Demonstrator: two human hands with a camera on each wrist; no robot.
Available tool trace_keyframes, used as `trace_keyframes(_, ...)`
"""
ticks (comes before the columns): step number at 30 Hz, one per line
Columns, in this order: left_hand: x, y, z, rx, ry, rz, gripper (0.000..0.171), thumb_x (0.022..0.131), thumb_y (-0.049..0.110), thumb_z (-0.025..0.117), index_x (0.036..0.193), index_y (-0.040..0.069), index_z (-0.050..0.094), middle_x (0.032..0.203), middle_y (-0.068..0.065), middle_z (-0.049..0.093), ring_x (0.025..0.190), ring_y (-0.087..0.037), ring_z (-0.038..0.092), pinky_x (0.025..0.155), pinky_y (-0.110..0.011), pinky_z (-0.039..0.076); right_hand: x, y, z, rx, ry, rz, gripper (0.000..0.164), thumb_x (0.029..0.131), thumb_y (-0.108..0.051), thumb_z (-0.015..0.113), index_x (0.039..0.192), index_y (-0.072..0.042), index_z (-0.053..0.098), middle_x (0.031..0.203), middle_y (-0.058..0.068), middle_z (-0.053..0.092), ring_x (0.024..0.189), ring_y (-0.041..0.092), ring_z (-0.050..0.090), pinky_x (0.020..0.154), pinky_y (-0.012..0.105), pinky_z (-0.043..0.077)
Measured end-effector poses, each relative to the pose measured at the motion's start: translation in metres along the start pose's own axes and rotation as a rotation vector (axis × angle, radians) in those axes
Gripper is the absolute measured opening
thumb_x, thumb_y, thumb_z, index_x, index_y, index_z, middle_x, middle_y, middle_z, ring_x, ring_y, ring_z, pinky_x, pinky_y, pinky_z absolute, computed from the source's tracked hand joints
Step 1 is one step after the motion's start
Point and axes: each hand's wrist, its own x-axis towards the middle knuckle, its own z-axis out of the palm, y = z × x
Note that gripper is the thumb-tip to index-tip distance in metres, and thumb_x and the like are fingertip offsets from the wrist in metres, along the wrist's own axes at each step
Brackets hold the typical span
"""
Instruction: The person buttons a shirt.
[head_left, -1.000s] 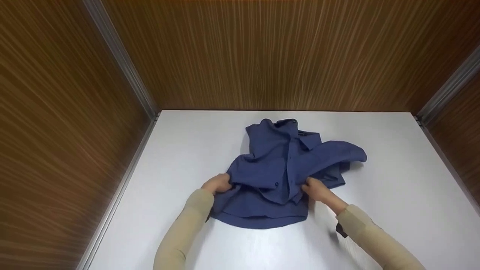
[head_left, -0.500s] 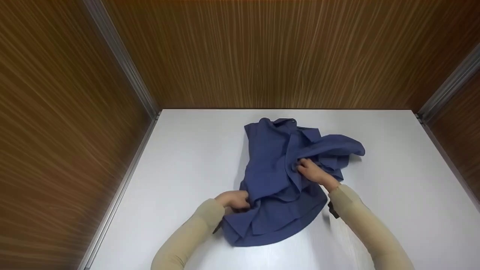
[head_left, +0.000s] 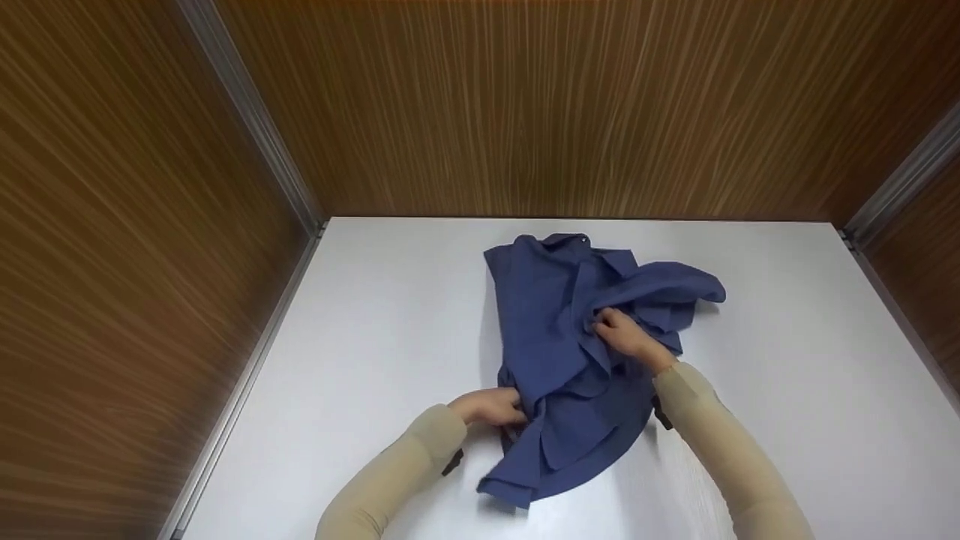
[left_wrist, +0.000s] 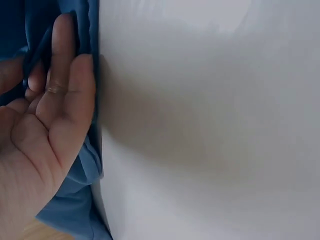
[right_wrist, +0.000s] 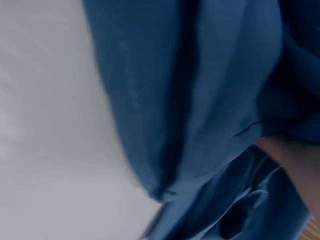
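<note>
A blue button-up shirt (head_left: 536,322) lies rumpled on the white table, its collar end toward the back wall. My left hand (head_left: 491,406) is at the shirt's lower left edge. In the left wrist view, thumb and index finger of that hand (left_wrist: 45,115) pinch a fold of the cloth, the other fingers partly tucked under it. My right hand (head_left: 628,335) grips the shirt front near its middle, below the sleeve (head_left: 675,281) that sticks out to the right. Only part of the right hand (right_wrist: 295,170) shows in the right wrist view; cloth hides its fingertips.
The white tabletop (head_left: 390,322) extends on both sides of the shirt. A wood-grain panel (head_left: 570,112) stands along the back edge, with another panel (head_left: 135,262) on the left and one on the right. Metal strips run along the corners.
My left hand has moved right and toward me, dragging the shirt's lower left edge inward. My right hand has moved up the shirt front, and the hem has swung into a slant.
</note>
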Motion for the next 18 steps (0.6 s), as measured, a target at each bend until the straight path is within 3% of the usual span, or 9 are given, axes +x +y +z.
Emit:
trace_keyframes(4,-0.007,-0.002,-0.009,-0.037,0.012,-0.032,0.014,0.08,0.0,0.048,0.069,-0.001,0.058,0.063,-0.008,0.059,0.059,-0.019,0.06,0.058,-0.029,0.049,-0.01,-0.004,-0.01,-0.113,0.108,-0.013,0.012,0.085,-0.002,0.049,0.074,-0.002,0.044,0.066,0.004,0.043,0.06,0.02,0.042,0.056,0.032,0.034)
trace_keyframes(8,-0.02,-0.006,-0.024,-0.022,0.052,-0.062,0.01,0.076,0.004,0.051,0.068,0.004,0.057,0.06,-0.003,0.056,0.055,-0.016,0.056,0.055,-0.03,0.048,-0.03,-0.01,-0.026,-0.169,0.199,-0.024,0.012,0.087,-0.003,0.051,0.077,-0.001,0.044,0.064,0.004,0.045,0.058,0.019,0.044,0.053,0.032,0.035)
trace_keyframes(13,-0.036,-0.014,-0.041,0.004,0.085,-0.108,0.017,0.076,0.009,0.051,0.059,0.011,0.048,0.057,-0.001,0.05,0.053,-0.015,0.052,0.055,-0.033,0.049,-0.055,-0.018,-0.048,-0.185,0.249,-0.059,0.009,0.087,-0.002,0.053,0.08,0.001,0.049,0.067,0.005,0.049,0.058,0.018,0.044,0.054,0.033,0.036)
trace_keyframes(18,-0.045,-0.021,-0.05,0.011,0.071,-0.145,0.019,0.078,0.01,0.048,0.06,0.012,0.045,0.06,-0.001,0.049,0.055,-0.015,0.05,0.058,-0.036,0.049,-0.077,-0.024,-0.067,-0.197,0.246,-0.04,0.007,0.086,-0.003,0.054,0.086,0.004,0.053,0.07,0.008,0.054,0.06,0.017,0.046,0.054,0.031,0.038)
